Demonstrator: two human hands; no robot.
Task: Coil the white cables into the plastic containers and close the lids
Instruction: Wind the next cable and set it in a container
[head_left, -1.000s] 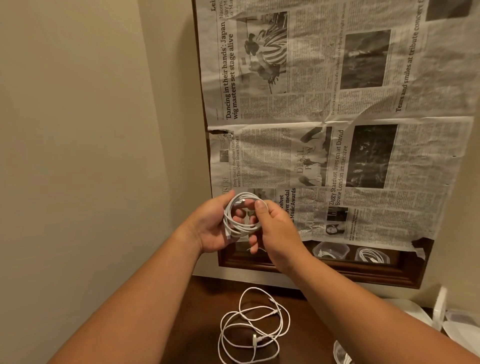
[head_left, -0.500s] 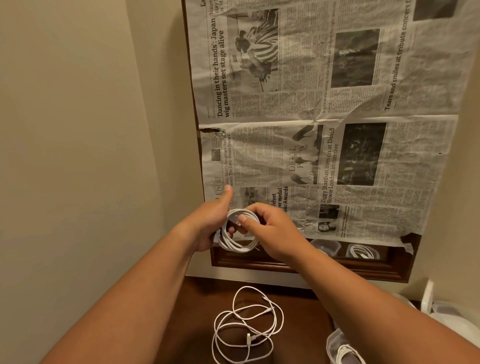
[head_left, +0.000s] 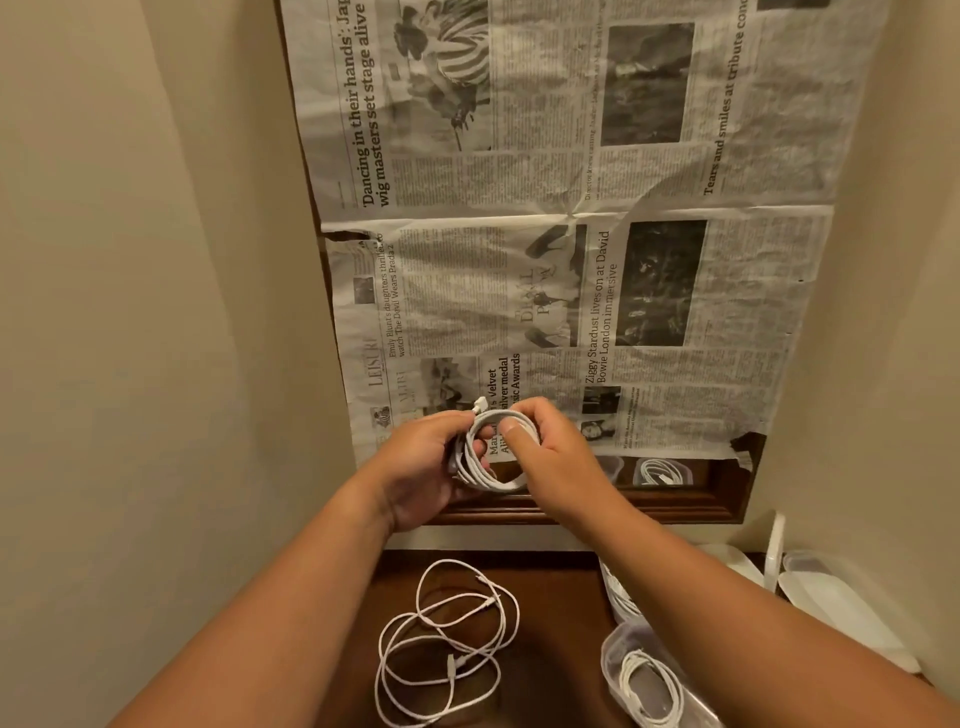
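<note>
Both hands hold one coiled white cable (head_left: 491, 475) in the air in front of the newspaper-covered mirror. My left hand (head_left: 421, 465) grips the coil's left side, and a plug end sticks up above its fingers. My right hand (head_left: 558, 457) pinches the coil's top right with thumb and fingers. Below, a loose white cable (head_left: 447, 642) lies in untidy loops on the dark wooden table (head_left: 550, 597). At the lower right an open clear plastic container (head_left: 610, 657) holds a coiled cable. Behind it a second container (head_left: 615, 597) with cable is partly hidden by my right forearm.
Newspaper sheets (head_left: 571, 234) cover a wood-framed mirror (head_left: 675, 506) on the wall; its uncovered bottom strip reflects containers with cables. Clear lids and containers (head_left: 831, 603) lie at the right edge. Beige walls close in on the left and right.
The coil has tightened into a smaller ring and both hands have sunk a little. A plug end now sticks up at the top left. The camera has tilted down, showing more of the table.
</note>
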